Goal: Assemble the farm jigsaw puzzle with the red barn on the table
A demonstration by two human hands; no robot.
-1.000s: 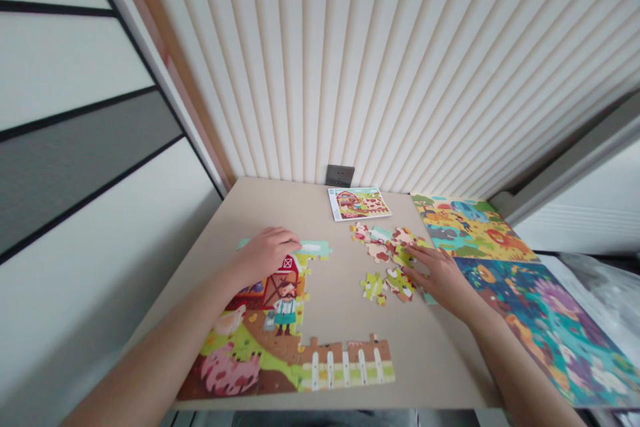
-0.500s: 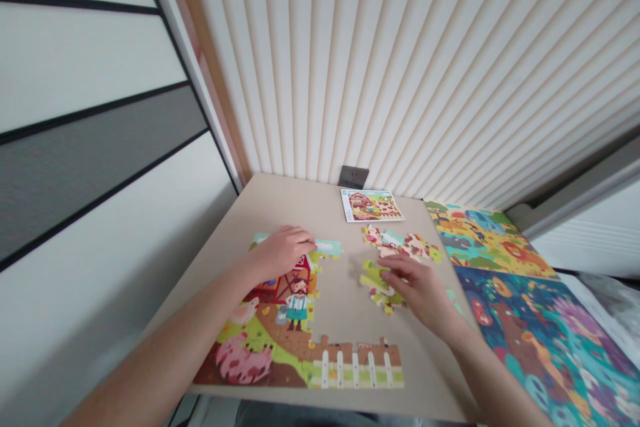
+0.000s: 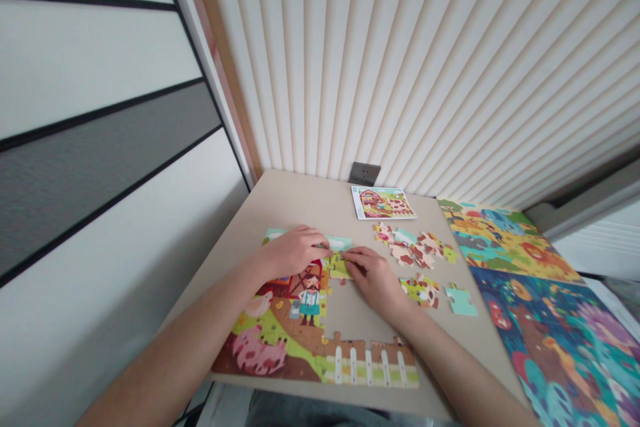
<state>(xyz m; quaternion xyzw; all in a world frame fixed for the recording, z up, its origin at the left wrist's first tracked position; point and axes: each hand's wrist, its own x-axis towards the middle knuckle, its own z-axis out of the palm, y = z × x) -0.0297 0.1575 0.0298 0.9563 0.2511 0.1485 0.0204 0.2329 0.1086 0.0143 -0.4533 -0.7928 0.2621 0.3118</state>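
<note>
Right hand (image 3: 377, 280) palm-down; fingers (image 3: 361, 251) at green piece (image 3: 340, 269)

The farm puzzle (image 3: 300, 330) looks like printed cardboard, flat and smooth with a low satin sheen, and the loose pieces (image 3: 420, 290) look like the same stock. The two finished puzzles, one yellow (image 3: 505, 237) and one dark blue (image 3: 565, 340), also look like smooth printed card. The picture card (image 3: 384, 203) seems to be thin, smooth paper. The bench (image 3: 310, 195) has a smooth, matt top, perhaps laminate. The wall (image 3: 360, 60) is ribbed and matt, its material unclear. The socket (image 3: 365, 173) looks like smooth plastic. Soft, matt grey cloth (image 3: 320, 410) shows below.
</note>
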